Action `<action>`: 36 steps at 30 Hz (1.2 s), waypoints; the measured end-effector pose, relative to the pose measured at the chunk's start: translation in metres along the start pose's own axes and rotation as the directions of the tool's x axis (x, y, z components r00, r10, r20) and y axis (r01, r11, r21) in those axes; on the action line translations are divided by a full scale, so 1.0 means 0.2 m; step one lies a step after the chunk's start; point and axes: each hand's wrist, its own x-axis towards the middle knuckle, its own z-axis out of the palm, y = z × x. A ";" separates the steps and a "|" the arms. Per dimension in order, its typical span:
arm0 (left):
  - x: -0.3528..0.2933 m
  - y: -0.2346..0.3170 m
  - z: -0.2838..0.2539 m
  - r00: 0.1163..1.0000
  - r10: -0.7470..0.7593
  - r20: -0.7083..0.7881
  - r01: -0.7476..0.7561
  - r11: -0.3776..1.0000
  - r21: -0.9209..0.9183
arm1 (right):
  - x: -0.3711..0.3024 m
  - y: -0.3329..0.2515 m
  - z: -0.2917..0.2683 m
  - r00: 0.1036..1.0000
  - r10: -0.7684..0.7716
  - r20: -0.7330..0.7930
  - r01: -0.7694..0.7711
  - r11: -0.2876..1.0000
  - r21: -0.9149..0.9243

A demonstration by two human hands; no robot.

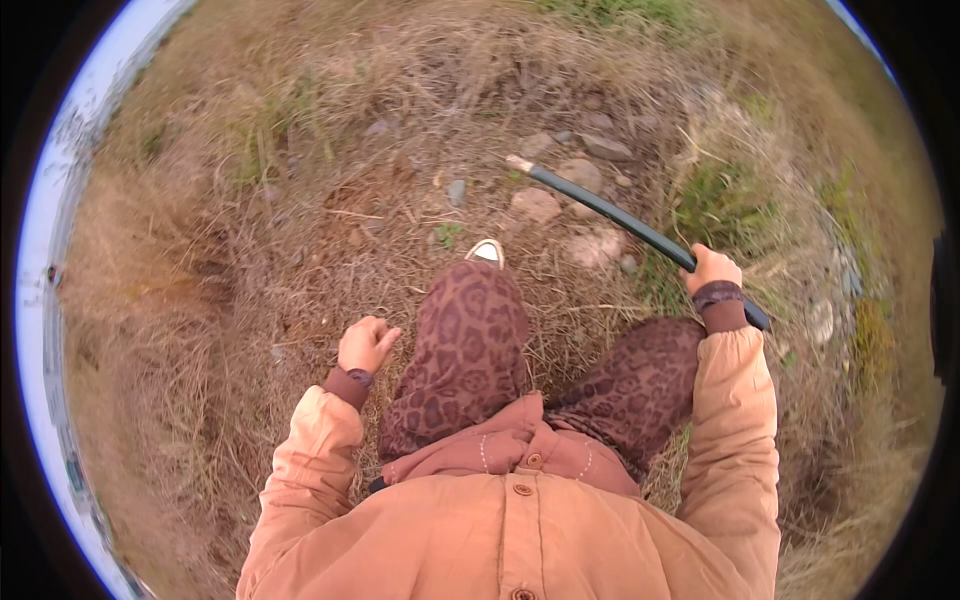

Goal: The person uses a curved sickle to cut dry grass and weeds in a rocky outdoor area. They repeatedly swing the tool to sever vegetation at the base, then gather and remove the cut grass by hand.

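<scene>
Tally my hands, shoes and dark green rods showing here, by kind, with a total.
Left hand and right hand: 2
Dark green rod, in the right hand: 1
Shoe, only its toe showing: 1
Total: 4

- Dry, straw-coloured grass (150,400) spreads over much of the ground.
- Brown soil (365,185) shows through near the middle.
- A pale, broad stone (597,247) lies near a rounded pinkish stone (536,205).
- A small bluish-grey stone (457,193) sits above a low green sprout (447,234).
- A green tuft (722,198) grows at right.
- Pale sky (42,220) curves along the left rim.
</scene>
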 end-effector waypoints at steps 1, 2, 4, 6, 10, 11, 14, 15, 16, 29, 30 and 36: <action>0.03 0.00 -0.01 0.999 0.035 -0.038 -0.036 0.999 -0.029 | -0.05 0.06 0.02 0.999 0.034 0.017 -0.034 0.999 -0.006; 0.06 0.01 -0.01 1.000 -0.019 0.001 0.018 0.990 -0.139 | -0.12 0.13 0.04 0.993 0.094 0.070 -0.094 0.996 0.004; 0.10 0.03 -0.02 0.999 -0.034 0.021 0.038 0.963 -0.268 | -0.25 0.24 0.11 0.976 0.189 0.104 -0.192 0.981 0.019; 0.16 0.06 -0.02 1.000 0.005 0.010 -0.003 0.967 -0.256 | -0.41 0.34 0.22 0.947 0.302 0.107 -0.309 0.949 0.058; 0.32 0.16 -0.04 0.995 0.092 -0.044 -0.100 0.954 -0.284 | -0.82 0.44 0.47 0.847 0.477 0.232 -0.527 0.809 0.261; 0.37 0.20 -0.06 0.993 0.106 -0.059 -0.119 0.948 -0.294 | -0.94 0.45 0.53 0.818 0.476 0.322 -0.568 0.757 0.324; 0.50 0.35 -0.10 0.965 0.214 -0.150 -0.254 0.906 -0.339 | -1.28 0.42 0.69 0.733 0.494 0.468 -0.680 0.565 0.467; 0.54 0.41 -0.12 0.957 0.246 -0.155 -0.284 0.904 -0.320 | -1.40 0.39 0.74 0.715 0.521 0.466 -0.699 0.527 0.483; 0.57 0.47 -0.13 0.948 0.284 -0.145 -0.316 0.893 -0.319 | -1.49 0.36 0.78 0.678 0.536 0.503 -0.734 0.454 0.505; 0.73 1.42 -0.14 0.516 0.851 0.096 -0.789 0.515 -0.335 | -1.80 0.12 0.81 0.400 0.432 0.808 -0.578 -0.565 0.588; 0.72 1.47 -0.13 0.449 0.887 0.110 -0.820 0.458 -0.343 | -1.77 0.13 0.80 0.389 0.424 0.818 -0.563 -0.593 0.575; 0.65 1.65 -0.08 0.338 0.921 0.195 -0.838 0.389 -0.383 | -1.52 0.27 0.83 0.398 0.354 0.847 -0.510 -0.682 0.525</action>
